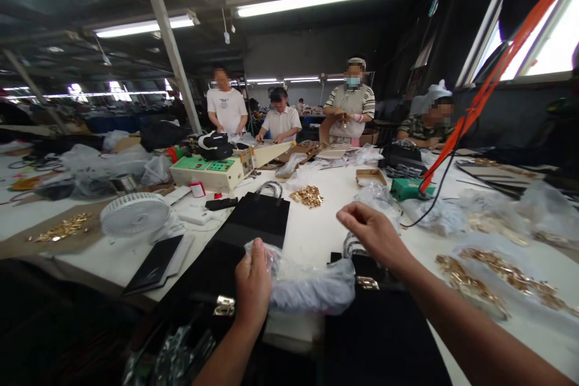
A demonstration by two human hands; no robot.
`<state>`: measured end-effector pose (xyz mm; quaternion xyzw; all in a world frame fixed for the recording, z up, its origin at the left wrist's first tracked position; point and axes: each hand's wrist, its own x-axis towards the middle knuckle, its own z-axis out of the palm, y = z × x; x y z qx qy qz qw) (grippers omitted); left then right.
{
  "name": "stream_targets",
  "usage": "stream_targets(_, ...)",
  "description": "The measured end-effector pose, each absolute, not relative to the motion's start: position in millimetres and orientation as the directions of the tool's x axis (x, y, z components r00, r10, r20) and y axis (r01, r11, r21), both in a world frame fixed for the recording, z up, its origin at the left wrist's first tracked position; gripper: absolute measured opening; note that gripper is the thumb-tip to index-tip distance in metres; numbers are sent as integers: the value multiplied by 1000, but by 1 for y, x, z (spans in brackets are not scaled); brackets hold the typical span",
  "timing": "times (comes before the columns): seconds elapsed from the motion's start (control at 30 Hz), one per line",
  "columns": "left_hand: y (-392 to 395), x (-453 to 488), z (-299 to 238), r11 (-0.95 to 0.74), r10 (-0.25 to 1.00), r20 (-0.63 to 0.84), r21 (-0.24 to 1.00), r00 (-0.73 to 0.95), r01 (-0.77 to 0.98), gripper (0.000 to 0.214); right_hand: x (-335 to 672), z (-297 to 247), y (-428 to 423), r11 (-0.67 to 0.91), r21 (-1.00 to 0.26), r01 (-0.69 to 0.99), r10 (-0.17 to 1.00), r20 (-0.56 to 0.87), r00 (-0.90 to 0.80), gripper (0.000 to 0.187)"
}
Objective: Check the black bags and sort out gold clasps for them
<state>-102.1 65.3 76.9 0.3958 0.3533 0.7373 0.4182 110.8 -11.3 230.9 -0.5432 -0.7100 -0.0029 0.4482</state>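
My left hand (253, 282) is closed on the edge of a clear plastic bag (312, 286) that lies on the white table (312, 232). Raised just above the table's middle, my right hand (373, 232) has its fingers curled loosely inward; whether it holds anything I cannot make out. A black handbag with a gold clasp (362, 282) sits under the right forearm. A second black bag (260, 217) with a metal handle lies beyond the left hand. A small gold clasp (225, 306) rests on the black bag near my left wrist.
Heaps of gold metal fittings (307, 196) and more in plastic (497, 271) lie about. A white fan (134, 214), a green-topped machine (212, 170), a green tool (407, 188) with an orange cord, and black panels (156, 262) stand around. Several people work at the far end.
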Motion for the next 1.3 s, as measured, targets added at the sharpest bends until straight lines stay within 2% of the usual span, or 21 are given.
stream_targets(0.07,66,-100,80,-392,903,281,848,-325,-357,68,110,220,-21,453,-381,806,825,523,-216,49)
stream_targets(0.1,66,-99,82,-388,907,278,842,-316,-374,69,109,212,-24,448,-352,822,847,461,-264,45)
stream_targets(0.17,66,-98,86,-367,922,262,829,-286,-423,70,105,197,-24,394,-312,865,886,380,-267,29)
stream_targets(0.23,67,-98,88,-365,927,274,815,-257,-450,71,102,188,-20,358,-333,872,904,359,-234,17)
stream_targets(0.33,69,-103,85,-503,864,471,785,-179,-363,70,102,186,-11,415,-485,770,893,380,-242,21)
stream_targets(0.4,69,-106,82,-561,824,561,791,-76,-242,74,103,187,-7,422,-585,693,898,373,-232,26)
stream_targets(0.47,69,-107,80,-536,844,536,842,-18,-65,82,104,187,-6,401,-641,654,910,361,-204,32)
stream_targets(0.57,65,-103,78,-493,869,492,856,47,154,72,101,183,-6,383,-641,665,895,435,-97,39)
stream_targets(0.67,60,-97,78,-502,864,484,850,140,159,73,98,178,-1,368,-592,717,828,559,37,42)
stream_targets(0.8,56,-93,79,-491,870,468,852,156,179,79,98,177,11,319,-614,722,786,597,161,49)
stream_targets(0.87,58,-94,78,-490,868,473,864,153,114,78,100,179,13,355,-608,710,804,586,99,51)
stream_targets(0.93,62,-95,76,-479,869,472,878,152,13,77,101,185,11,426,-531,733,812,582,-50,48)
stream_targets(1.03,67,-94,73,-459,870,464,886,168,-71,75,97,196,5,475,-217,853,794,524,-308,53)
stream_targets(1.1,68,-94,75,-433,884,438,899,162,-65,74,93,203,1,467,-27,884,802,433,-411,26)
stream_targets(1.13,68,-93,76,-429,886,434,901,161,-67,70,90,204,1,475,6,880,806,398,-438,11)
stream_targets(1.2,67,-93,79,-447,879,450,893,159,-56,57,85,205,2,526,-27,850,792,380,-478,23)
stream_targets(1.3,63,-92,83,-494,864,486,868,129,39,43,78,204,8,540,-260,800,800,454,-392,41)
